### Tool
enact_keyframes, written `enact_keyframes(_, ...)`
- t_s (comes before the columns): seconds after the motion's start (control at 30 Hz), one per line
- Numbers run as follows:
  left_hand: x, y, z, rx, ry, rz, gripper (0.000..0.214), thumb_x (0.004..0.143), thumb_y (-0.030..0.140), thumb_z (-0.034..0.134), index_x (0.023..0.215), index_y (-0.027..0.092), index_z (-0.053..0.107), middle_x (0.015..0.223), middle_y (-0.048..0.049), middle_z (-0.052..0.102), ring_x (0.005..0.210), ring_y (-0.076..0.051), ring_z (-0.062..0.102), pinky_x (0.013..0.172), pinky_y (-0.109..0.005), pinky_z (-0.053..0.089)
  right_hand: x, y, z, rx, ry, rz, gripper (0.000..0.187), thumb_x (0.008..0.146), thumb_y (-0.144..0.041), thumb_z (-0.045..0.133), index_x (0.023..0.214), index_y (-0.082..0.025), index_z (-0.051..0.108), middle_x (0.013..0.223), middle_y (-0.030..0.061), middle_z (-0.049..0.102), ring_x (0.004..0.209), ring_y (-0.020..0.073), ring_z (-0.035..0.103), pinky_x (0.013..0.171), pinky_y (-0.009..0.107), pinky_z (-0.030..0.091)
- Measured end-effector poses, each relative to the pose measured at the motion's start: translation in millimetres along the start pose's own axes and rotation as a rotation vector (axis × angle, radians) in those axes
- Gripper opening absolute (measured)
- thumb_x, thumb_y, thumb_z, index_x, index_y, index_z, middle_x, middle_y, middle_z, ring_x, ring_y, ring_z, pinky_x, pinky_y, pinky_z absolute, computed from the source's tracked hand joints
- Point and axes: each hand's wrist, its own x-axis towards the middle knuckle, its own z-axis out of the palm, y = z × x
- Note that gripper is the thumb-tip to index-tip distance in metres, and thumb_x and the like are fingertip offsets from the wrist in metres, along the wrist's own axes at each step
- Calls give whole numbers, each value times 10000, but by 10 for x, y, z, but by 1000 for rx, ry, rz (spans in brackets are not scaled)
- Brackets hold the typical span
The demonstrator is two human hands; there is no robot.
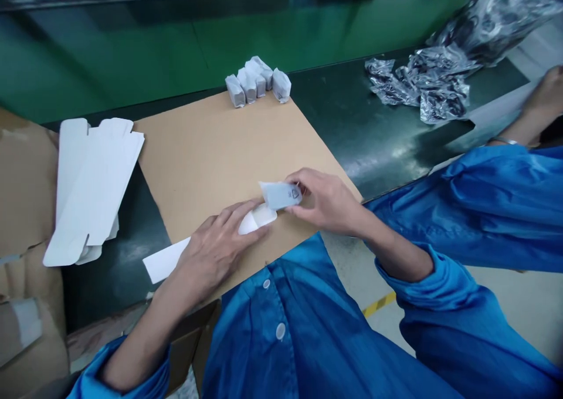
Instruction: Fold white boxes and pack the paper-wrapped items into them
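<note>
My left hand (217, 243) is closed around a long, narrow white carton (165, 262) lying on the cardboard sheet (211, 152). The carton's near-right end, with its white flap, shows between my thumb and fingers. My right hand (328, 202) pinches a small packet in a pale translucent wrapper (281, 196) by its right end. A printed triangular mark is on the wrapper. The packet's left end is just above the carton's end; whether they touch I cannot tell.
Several wrapped blocks (248, 81) stand at the sheet's far edge. Flat white cartons (90, 182) are stacked at left, beside a brown cardboard box (26, 188). Crumpled clear plastic bags (426, 82) lie at far right. Another person's blue sleeve (497, 205) is at right.
</note>
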Motion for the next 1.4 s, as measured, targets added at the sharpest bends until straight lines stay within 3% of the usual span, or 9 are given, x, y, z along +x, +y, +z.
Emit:
enact_keyframes(0.2, 5, -15, -74, -30, 1, 82, 536, 872, 48, 496, 1248, 409, 623, 1471, -30, 482, 1301, -269, 487, 908, -405, 531, -112, -163, 178, -210, -245, -198, 202, 948, -183, 546, 1128, -111, 606, 1028, 113, 649, 931, 228, 621, 802, 370, 517)
enact_keyframes(0.4, 7, -38, -86, -55, 47, 133, 419, 890, 62, 510, 1189, 318, 657, 1450, -87, 465, 1305, -288, 477, 966, -430, 515, -23, -196, 337, -192, -173, -237, 251, 989, -143, 464, 1199, -84, 589, 1058, 143, 650, 955, 242, 631, 808, 392, 543)
enact_keyframes(0.6, -54, -64, -57, -50, 74, 137, 445, 888, 46, 525, 1235, 305, 624, 1466, -96, 429, 1315, -283, 457, 986, -426, 513, -104, -211, 458, 266, -22, -53, 468, 914, -147, 620, 1364, -145, 490, 1196, 106, 673, 1080, 190, 646, 913, 338, 543)
enact_keyframes(0.8, -89, -53, 4, -12, 107, 117, 490, 875, 47, 556, 1276, 323, 608, 1463, -94, 449, 1308, -290, 466, 990, -432, 514, -82, -172, 447, 69, -42, -97, 281, 893, -259, 665, 1141, -138, 610, 1052, 100, 692, 992, 218, 627, 870, 359, 519)
enact_keyframes(1.0, -111, 30, -3, 66, 173, 160, 444, 879, 52, 552, 1245, 295, 620, 1398, -102, 516, 1246, -298, 506, 894, -416, 529, -116, -240, 386, -166, -48, -222, 135, 925, -235, 534, 944, -130, 618, 863, 94, 660, 806, 207, 586, 744, 349, 494)
enact_keyframes(1.13, -95, 47, -53, 87, 264, 275, 306, 911, 81, 509, 1162, 203, 632, 1316, -135, 546, 1168, -314, 530, 876, -442, 531, -54, -210, 452, 90, -48, -307, 179, 946, -218, 557, 1093, -131, 609, 1018, 105, 686, 957, 205, 624, 881, 361, 522)
enact_keyframes(1.2, -105, 19, -55, 101, 297, 270, 295, 904, 63, 512, 1147, 183, 627, 1295, -144, 538, 1170, -321, 529, 899, -454, 534, -21, -224, 505, 310, -39, -205, 249, 926, -195, 597, 1169, -143, 585, 1134, 110, 683, 1057, 199, 630, 965, 373, 513)
enact_keyframes(1.3, -125, -4, 7, 84, 369, 195, 327, 883, 44, 559, 1163, 204, 614, 1258, -130, 515, 1201, -295, 531, 947, -428, 539, -20, -343, 580, 707, -69, 50, 416, 910, -164, 598, 1312, -152, 491, 1221, 123, 664, 1081, 179, 657, 963, 368, 537)
enact_keyframes(1.4, -83, 83, 92, 74, 465, 161, 312, 874, 65, 597, 1154, 202, 602, 1211, -116, 527, 1183, -262, 560, 961, -402, 551, -14, -536, 652, 908, -142, 109, 607, 888, -95, 531, 1464, -171, 354, 1295, 124, 644, 1146, 176, 647, 981, 367, 532)
